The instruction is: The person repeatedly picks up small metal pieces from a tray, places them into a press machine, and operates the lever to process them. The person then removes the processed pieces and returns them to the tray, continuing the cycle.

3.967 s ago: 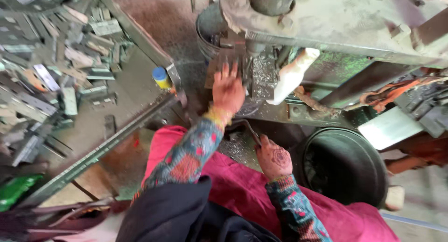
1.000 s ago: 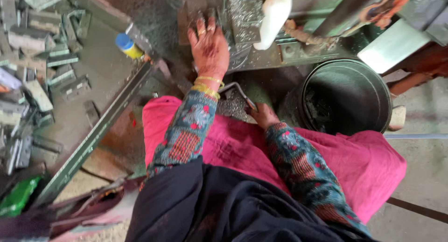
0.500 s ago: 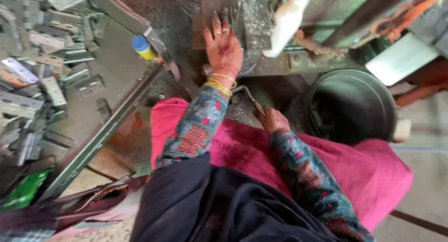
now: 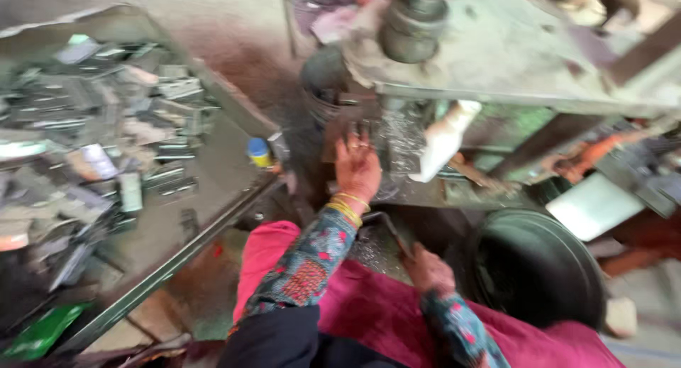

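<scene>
My left hand [image 4: 357,168] rests palm down, fingers spread, on the worn bed of a grey press machine [image 4: 489,52], just under its round ram [image 4: 413,29]. Gold bangles sit on that wrist. My right hand [image 4: 428,267] is closed around a thin dark metal lever [image 4: 391,230] that juts out below the machine bed, above my pink-covered lap. The picture is blurred, so whatever lies under my left palm cannot be made out.
A metal tray table [image 4: 206,176] at the left holds a heap of flat grey metal pieces [image 4: 85,148] and a small yellow bottle with a blue cap [image 4: 259,152]. A white rag [image 4: 443,137] hangs by the bed. A black round tub [image 4: 535,265] stands at the right.
The view has tilted upward, bringing the machine head and ram into sight. My left hand stays flat on the bed and my right hand stays on the lever.
</scene>
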